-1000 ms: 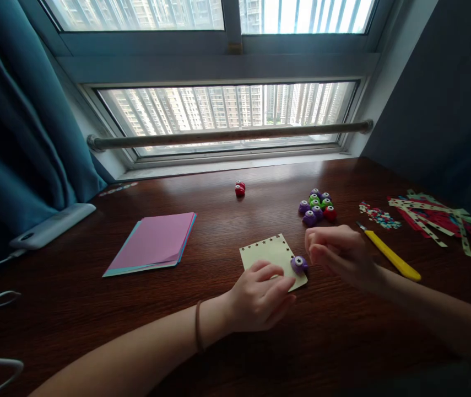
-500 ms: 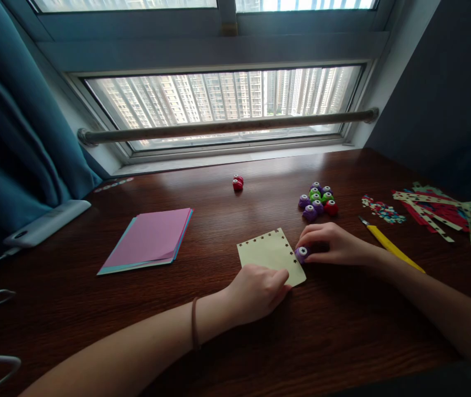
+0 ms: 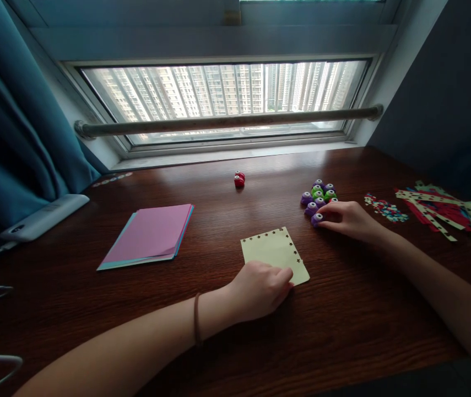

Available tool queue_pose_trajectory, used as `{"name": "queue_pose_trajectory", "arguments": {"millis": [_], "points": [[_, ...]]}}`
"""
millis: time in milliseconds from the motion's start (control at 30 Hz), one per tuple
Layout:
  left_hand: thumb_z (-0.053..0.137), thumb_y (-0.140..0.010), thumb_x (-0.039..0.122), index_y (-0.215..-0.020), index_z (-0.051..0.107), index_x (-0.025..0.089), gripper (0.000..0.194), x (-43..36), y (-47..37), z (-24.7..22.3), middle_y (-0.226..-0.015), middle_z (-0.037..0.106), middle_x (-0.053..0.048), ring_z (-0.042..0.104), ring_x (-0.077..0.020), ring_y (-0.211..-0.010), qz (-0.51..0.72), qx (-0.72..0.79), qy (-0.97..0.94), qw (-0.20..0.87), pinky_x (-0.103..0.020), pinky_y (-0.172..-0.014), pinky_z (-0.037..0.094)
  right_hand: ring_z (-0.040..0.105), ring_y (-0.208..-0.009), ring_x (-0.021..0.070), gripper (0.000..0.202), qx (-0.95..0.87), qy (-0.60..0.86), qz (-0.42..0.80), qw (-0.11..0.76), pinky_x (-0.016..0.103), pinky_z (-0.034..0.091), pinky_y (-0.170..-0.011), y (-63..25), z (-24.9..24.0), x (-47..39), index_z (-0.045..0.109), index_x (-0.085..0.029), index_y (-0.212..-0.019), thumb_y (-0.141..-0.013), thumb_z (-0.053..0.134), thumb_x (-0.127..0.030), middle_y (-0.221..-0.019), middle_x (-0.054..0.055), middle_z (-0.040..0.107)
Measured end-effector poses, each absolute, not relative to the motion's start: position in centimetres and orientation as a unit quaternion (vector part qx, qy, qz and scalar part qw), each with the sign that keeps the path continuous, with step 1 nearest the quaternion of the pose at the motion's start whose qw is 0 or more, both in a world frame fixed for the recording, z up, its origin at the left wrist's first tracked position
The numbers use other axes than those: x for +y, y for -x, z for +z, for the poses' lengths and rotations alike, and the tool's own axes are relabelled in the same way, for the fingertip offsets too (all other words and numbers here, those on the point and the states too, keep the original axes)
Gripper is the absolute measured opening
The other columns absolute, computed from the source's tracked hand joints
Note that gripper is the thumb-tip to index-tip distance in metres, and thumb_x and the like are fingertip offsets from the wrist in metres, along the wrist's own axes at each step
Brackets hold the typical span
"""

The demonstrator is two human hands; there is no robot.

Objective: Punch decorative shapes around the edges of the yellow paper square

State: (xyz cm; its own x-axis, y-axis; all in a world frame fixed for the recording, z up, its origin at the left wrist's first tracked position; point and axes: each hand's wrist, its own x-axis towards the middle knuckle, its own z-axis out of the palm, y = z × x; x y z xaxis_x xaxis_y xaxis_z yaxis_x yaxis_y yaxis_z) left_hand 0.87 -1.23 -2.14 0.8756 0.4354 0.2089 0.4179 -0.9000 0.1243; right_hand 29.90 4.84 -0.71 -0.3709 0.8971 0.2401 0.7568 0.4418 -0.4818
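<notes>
A pale yellow sheet of paper (image 3: 269, 248) lies on the table, with star-shaped holes along its far and right edges. My left hand (image 3: 260, 289) is closed on the sheet's near edge, its fingertips partly hidden behind the knuckles. In my right hand (image 3: 342, 219), thumb and fingers pinch a purple craft punch (image 3: 317, 220) at the near side of a cluster of punches. That cluster has purple punches (image 3: 307, 198), green punches (image 3: 330, 195) and a red one mostly hidden behind my right hand.
Two red punches (image 3: 239, 179) stand farther back. At left lie a stack of coloured paper (image 3: 148, 231) and a white power bank (image 3: 47, 218) with a cable. Paper confetti (image 3: 386, 208) and cut strips (image 3: 445, 207) lie at right, below the window bar (image 3: 227, 122).
My right hand has carried the purple punch from the sheet's right edge up and right to the cluster. My left hand stays on the paper. The yellow cutter is now hidden by my right arm.
</notes>
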Motion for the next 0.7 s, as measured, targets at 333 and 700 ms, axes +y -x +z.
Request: {"name": "queue_pose_trajectory", "arguments": {"millis": [333, 700], "points": [[0.039, -0.086, 0.022, -0.069, 0.044, 0.019, 0.017, -1.3, -0.8, -2.1, -0.059, 0.056, 0.003, 0.053, -0.0132, -0.050, 0.134, 0.231, -0.964, 0.016, -0.028, -0.048, 0.036, 0.050, -0.062, 0.0125, 0.010, -0.837, 0.418, 0.243, 0.257, 0.024, 0.041, -0.055, -26.7, 0.2, 2.5, 0.062, -0.017, -0.076, -0.079, 0.063, -0.026, -0.078, 0.002, 0.055], [0.037, -0.085, 0.022, -0.070, 0.046, 0.019, 0.017, -1.6, -0.8, -2.1, -0.056, 0.057, 0.001, 0.055, -0.0157, -0.047, 0.112, 0.275, -0.955, 0.008, -0.029, -0.046, 0.037, 0.055, -0.074, 0.0134, 0.006, -0.858, 0.335, 0.333, 0.199, 0.023, 0.043, -0.067, -24.2, -1.3, 1.2, 0.066, -0.016, -0.076, -0.078, 0.066, -0.021, -0.080, 0.002, 0.058]]}}
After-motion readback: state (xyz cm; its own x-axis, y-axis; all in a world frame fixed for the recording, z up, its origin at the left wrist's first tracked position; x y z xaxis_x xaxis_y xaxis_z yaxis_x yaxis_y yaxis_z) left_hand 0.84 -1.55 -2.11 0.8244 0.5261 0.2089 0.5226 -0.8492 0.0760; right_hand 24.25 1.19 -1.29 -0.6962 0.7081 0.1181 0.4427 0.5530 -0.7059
